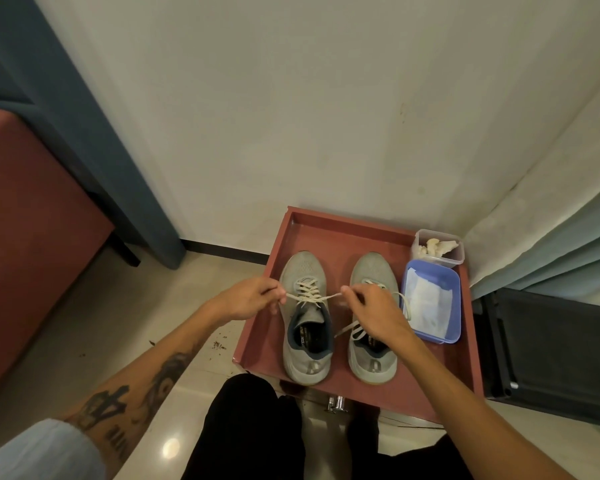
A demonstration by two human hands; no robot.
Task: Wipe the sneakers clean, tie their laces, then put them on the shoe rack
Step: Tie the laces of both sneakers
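A grey left sneaker (307, 358) and right sneaker (373, 363) stand side by side, toes at 12 o'clock, in a red tray (329, 233) on the floor (118, 323). Over the left sneaker a cream lace (312, 298) is pulled taut. The left hand (246, 301), at 9 o'clock, pinches one end in curled fingers (276, 295). The right hand (374, 313), at 3 o'clock, pinches the other end and covers the middle of the right sneaker, whose laces lie loose. At the tray's 3 o'clock sits a blue tub (455, 306) holding a white cloth (426, 303), perhaps a wipe. Touching it at 1 o'clock is a clear box (456, 258) of white scraps.
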